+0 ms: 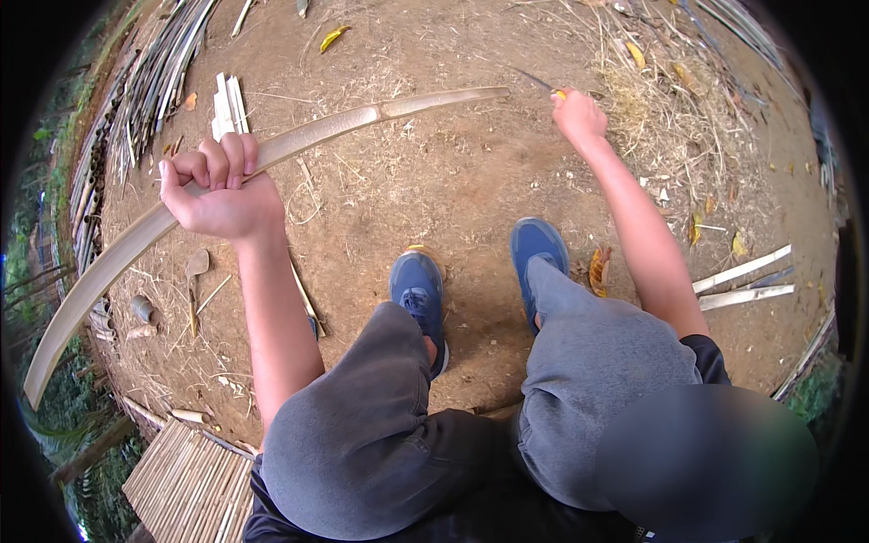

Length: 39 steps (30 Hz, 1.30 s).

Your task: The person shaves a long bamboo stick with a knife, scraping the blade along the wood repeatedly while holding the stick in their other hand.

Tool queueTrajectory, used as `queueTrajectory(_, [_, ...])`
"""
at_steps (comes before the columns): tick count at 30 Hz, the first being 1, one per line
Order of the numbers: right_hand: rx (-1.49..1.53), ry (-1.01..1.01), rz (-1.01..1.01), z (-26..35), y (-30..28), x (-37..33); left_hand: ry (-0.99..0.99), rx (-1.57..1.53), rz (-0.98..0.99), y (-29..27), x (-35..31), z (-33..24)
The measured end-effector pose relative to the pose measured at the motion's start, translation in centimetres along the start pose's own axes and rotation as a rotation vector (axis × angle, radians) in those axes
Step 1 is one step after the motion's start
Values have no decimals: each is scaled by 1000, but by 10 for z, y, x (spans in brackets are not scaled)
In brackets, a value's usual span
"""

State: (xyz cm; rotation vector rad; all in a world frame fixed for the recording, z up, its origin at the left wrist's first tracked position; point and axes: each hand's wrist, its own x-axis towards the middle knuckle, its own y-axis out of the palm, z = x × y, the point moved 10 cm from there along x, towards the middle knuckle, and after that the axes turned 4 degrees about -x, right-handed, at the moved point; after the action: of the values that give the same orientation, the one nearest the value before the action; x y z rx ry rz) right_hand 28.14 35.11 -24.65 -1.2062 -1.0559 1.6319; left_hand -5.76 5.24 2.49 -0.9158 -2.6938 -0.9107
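My left hand [224, 190] is closed around a long split bamboo strip [326, 129], palm turned up. The strip runs from the lower left, over the palm, to the upper middle; a node shows on its right half. Its right end is free, pointing toward my other hand. Out to the far right, my right hand [579, 116] grips a knife [536, 80] by a handle that shows a bit of orange-yellow. The thin dark blade points up and left, apart from the strip. Most of the handle is hidden in the fist.
Long thin strips [167, 77] lie piled at the far left, near short pale pieces [228, 109]. A wooden spoon-shaped piece [197, 264] rests below my left wrist. Dry shavings [665, 109] spread at the right, above pale strips [747, 271]. A slatted bamboo surface [186, 475] stands lower left.
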Motion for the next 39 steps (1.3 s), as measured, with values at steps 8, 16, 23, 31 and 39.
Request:
queueTrajectory(8, [-82,176,42,-93,26,18,-12,-7,-8,4,-3,4])
queueTrajectory(16, [-113,226,-22,-114,3,3,-12,-39,12,5,-2,3])
queueTrajectory(23, [-55,124,-362,-104,-62,-31,-11,-45,-12,-1,-2,-1])
queueTrajectory(31, [770,-88,260,1,-6,-32,31,-56,97,11,0,-5])
queueTrajectory(39, [1045,-200,583,123,22,-75,19,-141,193,17,1,-1])
